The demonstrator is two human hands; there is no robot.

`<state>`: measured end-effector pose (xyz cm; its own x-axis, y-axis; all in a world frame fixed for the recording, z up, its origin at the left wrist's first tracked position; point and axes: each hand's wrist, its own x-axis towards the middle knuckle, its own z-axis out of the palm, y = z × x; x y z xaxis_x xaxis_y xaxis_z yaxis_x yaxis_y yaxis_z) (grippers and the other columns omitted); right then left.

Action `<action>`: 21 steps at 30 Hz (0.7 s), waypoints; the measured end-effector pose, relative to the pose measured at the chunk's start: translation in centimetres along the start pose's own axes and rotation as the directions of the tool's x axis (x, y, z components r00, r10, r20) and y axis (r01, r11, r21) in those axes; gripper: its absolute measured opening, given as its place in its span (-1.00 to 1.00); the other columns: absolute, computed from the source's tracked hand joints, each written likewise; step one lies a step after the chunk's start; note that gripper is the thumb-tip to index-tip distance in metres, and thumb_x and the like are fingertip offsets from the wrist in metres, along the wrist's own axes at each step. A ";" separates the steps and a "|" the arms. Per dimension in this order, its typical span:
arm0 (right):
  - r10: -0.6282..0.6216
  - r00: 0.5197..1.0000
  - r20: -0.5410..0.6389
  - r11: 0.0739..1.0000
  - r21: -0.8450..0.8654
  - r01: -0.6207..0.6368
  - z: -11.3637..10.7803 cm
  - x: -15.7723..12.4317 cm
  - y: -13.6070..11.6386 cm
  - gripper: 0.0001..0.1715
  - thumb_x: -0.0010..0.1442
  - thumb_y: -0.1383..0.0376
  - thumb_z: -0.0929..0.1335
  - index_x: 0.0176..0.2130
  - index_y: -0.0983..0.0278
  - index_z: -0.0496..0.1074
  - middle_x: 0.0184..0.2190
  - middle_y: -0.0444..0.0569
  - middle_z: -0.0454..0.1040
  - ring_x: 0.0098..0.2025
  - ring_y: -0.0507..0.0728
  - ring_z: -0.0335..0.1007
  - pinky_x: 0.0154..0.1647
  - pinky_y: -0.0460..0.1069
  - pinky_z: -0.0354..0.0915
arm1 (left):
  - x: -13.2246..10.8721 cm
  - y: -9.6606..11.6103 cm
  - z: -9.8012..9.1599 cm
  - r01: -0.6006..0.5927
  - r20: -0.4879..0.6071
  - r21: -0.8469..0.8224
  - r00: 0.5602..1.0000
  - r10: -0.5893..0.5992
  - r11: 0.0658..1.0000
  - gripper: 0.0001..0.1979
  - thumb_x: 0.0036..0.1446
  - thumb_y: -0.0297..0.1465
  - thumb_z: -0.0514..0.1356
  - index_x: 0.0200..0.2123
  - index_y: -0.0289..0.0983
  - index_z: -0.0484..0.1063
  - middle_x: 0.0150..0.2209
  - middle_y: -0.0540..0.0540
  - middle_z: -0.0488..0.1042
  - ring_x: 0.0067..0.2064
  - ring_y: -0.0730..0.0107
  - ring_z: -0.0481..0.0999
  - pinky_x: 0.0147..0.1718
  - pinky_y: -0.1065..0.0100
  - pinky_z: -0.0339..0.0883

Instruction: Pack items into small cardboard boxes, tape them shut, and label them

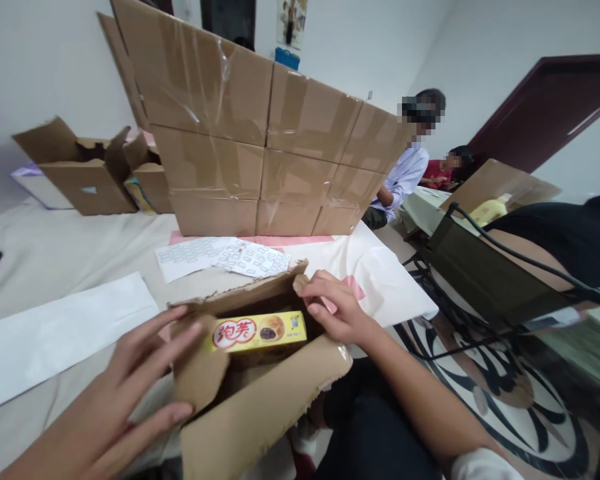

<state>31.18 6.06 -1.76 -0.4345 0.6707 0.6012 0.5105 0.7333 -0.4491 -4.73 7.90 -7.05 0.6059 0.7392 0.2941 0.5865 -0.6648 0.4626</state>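
Observation:
An opened cardboard box [260, 407] sits in front of me at the table's near edge, its flaps raised with torn edges. Inside it lies a yellow snack box [293, 325] with red Chinese lettering and a picture of a filled puff. Against the left end flap, my left hand [145, 373] rests with its fingers spread, thumb low and fingertips on the flap. My right hand [337, 307] is at the far right corner, its bent fingers gripping the flap there. The bottom of the cardboard box is mostly hidden.
A wall of taped cartons [215, 153] stands at the back of the table. Printed label sheets [220, 257] and a white sheet [65, 333] lie nearby. Other open cartons [90, 183] are at left. To the right are a folding chair [495, 280] and other people.

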 end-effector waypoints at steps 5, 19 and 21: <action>0.220 0.922 -0.320 0.953 0.272 -0.133 2.6 -1.0 0.2 -0.71 0.44 0.20 0.18 0.00 0.16 0.42 -0.27 -0.02 0.42 -0.21 0.14 0.37 -0.14 0.10 0.32 | 1.4 -0.1 -0.9 -0.075 0.103 -0.171 0.990 0.094 0.982 -0.55 0.35 -0.17 -0.06 0.25 0.33 0.26 0.39 0.19 0.16 0.30 0.03 0.27 0.24 -0.11 0.28; 0.577 0.779 -0.245 0.722 0.599 -0.346 4.4 -1.2 2.9 -0.47 0.34 -0.02 0.27 0.23 0.05 0.30 0.24 -0.02 0.38 0.31 0.26 0.25 0.37 0.24 0.15 | 1.8 -0.7 -1.8 0.053 -0.089 -0.197 0.993 -0.071 0.979 -0.12 0.21 -0.12 0.27 0.44 0.18 -0.18 0.49 -0.08 -0.15 0.09 0.13 0.46 -0.06 0.15 0.56; 0.585 0.770 -0.255 0.716 0.607 -0.343 4.6 -0.8 3.3 -0.53 0.36 0.02 0.24 0.17 0.09 0.38 0.17 0.01 0.44 0.24 0.28 0.32 0.30 0.25 0.22 | 2.5 -0.8 -2.6 0.068 -0.029 -0.244 0.997 -0.077 0.968 0.04 0.17 -0.08 0.31 0.46 0.12 -0.38 0.45 -0.16 0.04 0.08 0.11 0.48 -0.10 0.15 0.57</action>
<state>29.82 8.46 -6.72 0.1536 0.9168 0.3687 0.0642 0.3631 -0.9295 -5.09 10.59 -4.53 0.5431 0.7910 0.2817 0.4776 -0.5670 0.6712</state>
